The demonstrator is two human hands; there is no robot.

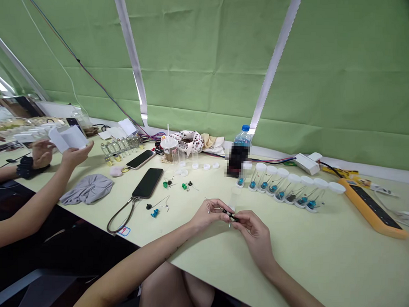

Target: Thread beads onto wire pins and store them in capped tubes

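Above the table's near part, my left hand [209,215] and my right hand [254,233] meet, both closed with fingertips on a small black part [229,215]. A thin wire with a tiny ball end [208,206] sticks out by my left fingers. Just behind my hands stands a clear plastic tube [235,199], partly hidden. Left of my hands lie a blue part [154,212], a black knob-like piece [149,206] and a bent wire [163,201]. Farther back are small green parts [184,186] with black pieces and wires.
Capped clear vials [281,185] holding mostly blue parts line the right back. Beyond them lies an orange power strip [373,208]. A bottle [242,141], drink cup [169,145], phone [148,183] and grey cloth [87,189] are around. At left, another person's hands hold a white box [68,139].
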